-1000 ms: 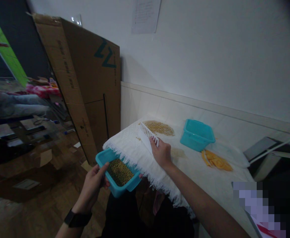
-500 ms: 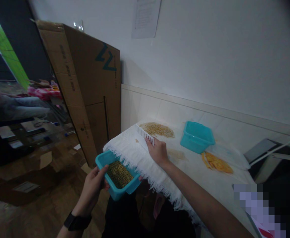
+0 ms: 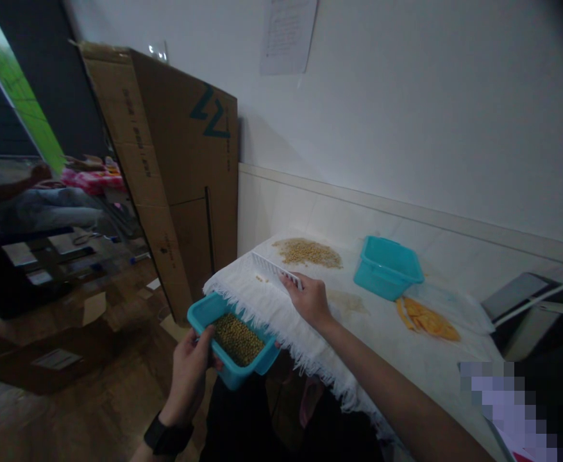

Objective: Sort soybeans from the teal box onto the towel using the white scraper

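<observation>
My left hand [image 3: 193,359] grips the near left wall of a teal plastic tub [image 3: 199,312], its thumb over the rim. Small yellow-green beans [image 3: 239,339] cover the tub's bottom. The tub is held just below the fringed edge of a white cloth [image 3: 243,279] on the table. My right hand [image 3: 309,298] is closed on one end of a white slotted plastic piece [image 3: 268,264], tilted with its lower edge at the cloth. A few loose beans [image 3: 261,279] lie on the cloth in front of it. Behind it spreads a pile of pale beans [image 3: 308,251].
A second teal tub [image 3: 388,266] stands near the wall, beside a crumpled yellow cloth [image 3: 428,317] and a clear plastic lid or sheet [image 3: 462,308]. A tall cardboard box [image 3: 180,160] rises at left. Beyond it sits a person [image 3: 45,202]. An open carton [image 3: 55,356] lies on the floor.
The slotted piece has tipped and its far end has shifted left and down the cloth. More loose beans show in front of it. My left hand keeps hold of the tub.
</observation>
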A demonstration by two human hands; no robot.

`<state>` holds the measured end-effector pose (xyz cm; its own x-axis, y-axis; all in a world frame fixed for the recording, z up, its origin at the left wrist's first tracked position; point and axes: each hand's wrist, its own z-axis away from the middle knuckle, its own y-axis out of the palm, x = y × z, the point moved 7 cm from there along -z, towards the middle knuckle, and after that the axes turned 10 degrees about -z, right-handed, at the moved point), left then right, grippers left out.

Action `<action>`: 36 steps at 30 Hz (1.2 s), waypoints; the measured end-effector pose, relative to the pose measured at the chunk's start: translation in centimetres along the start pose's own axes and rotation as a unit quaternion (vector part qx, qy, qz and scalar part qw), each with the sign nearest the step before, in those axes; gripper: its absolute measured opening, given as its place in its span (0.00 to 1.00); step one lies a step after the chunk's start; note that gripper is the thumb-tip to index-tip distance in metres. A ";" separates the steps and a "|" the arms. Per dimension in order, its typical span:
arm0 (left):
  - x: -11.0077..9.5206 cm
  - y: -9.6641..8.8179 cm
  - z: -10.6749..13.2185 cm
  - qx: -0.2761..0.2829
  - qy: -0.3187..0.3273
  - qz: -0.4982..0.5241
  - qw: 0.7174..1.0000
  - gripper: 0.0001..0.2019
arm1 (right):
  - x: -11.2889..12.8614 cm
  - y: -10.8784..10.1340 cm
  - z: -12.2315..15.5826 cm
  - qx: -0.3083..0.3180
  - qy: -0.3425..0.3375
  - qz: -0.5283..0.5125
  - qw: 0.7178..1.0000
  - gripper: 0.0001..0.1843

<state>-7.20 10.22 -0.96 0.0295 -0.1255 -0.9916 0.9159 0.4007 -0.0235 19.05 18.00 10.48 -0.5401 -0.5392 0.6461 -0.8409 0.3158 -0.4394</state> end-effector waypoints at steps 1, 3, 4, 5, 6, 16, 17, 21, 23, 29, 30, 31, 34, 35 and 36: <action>0.0 0.0 0.0 -0.001 0.002 0.000 1.000 0.19 | 0.0 0.0 0.1 0.004 0.002 -0.015 1.000 0.15; 0.0 0.0 0.1 -0.003 0.004 -0.002 1.000 0.19 | 0.1 0.1 0.3 0.009 0.001 -0.040 0.999 0.13; 0.0 0.0 0.1 -0.003 0.004 -0.004 1.000 0.19 | 0.2 0.2 0.4 0.010 0.000 -0.050 0.999 0.13; 0.0 0.0 0.1 -0.002 0.004 -0.006 1.000 0.19 | 0.3 0.2 0.4 0.012 -0.002 -0.057 0.998 0.12; -0.1 0.0 0.1 -0.001 0.003 -0.007 1.000 0.19 | 0.4 0.3 0.5 0.015 -0.003 -0.063 0.998 0.12; -0.3 0.3 0.2 0.034 -0.017 -0.015 0.999 0.20 | 5.0 0.6 3.2 0.099 -0.074 -0.105 0.987 0.13; -0.2 0.3 0.1 0.034 -0.019 -0.015 0.999 0.20 | 5.7 0.5 3.8 0.105 -0.081 -0.117 0.984 0.13; -0.1 0.2 -0.2 0.044 -0.026 -0.012 0.999 0.19 | 6.7 -0.4 5.1 0.121 -0.069 -0.138 0.981 0.14; -0.2 0.1 -0.2 0.043 -0.028 -0.019 0.999 0.19 | 5.9 -1.2 4.4 0.099 -0.044 -0.113 0.988 0.14; -0.3 -0.2 0.0 0.003 -0.030 -0.035 0.999 0.17 | 0.7 -4.7 -0.6 -0.079 0.045 0.080 0.993 0.18; -0.2 -0.2 0.0 -0.002 -0.026 -0.033 0.999 0.16 | -0.1 -5.0 -1.2 -0.101 0.056 0.108 0.987 0.18; -0.2 -0.3 0.0 -0.006 -0.022 -0.033 0.999 0.16 | -0.8 -5.2 -1.6 -0.115 0.065 0.129 0.983 0.19; 0.0 -0.4 0.0 -0.012 -0.015 -0.047 0.999 0.15 | -2.3 -5.2 -2.2 -0.128 0.086 0.153 0.976 0.19; 0.0 -0.4 0.1 -0.012 -0.014 -0.051 0.999 0.15 | -2.6 -5.0 -2.2 -0.127 0.090 0.152 0.976 0.18; 0.0 -0.4 0.1 -0.010 -0.013 -0.052 0.998 0.15 | -2.9 -4.9 -2.1 -0.123 0.094 0.151 0.976 0.17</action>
<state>-7.51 9.99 -0.94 -0.0551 -0.1915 -0.9800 0.9064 0.4020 -0.1295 24.61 19.69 12.07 -0.7417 -0.2475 0.6234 -0.6126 0.6286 -0.4793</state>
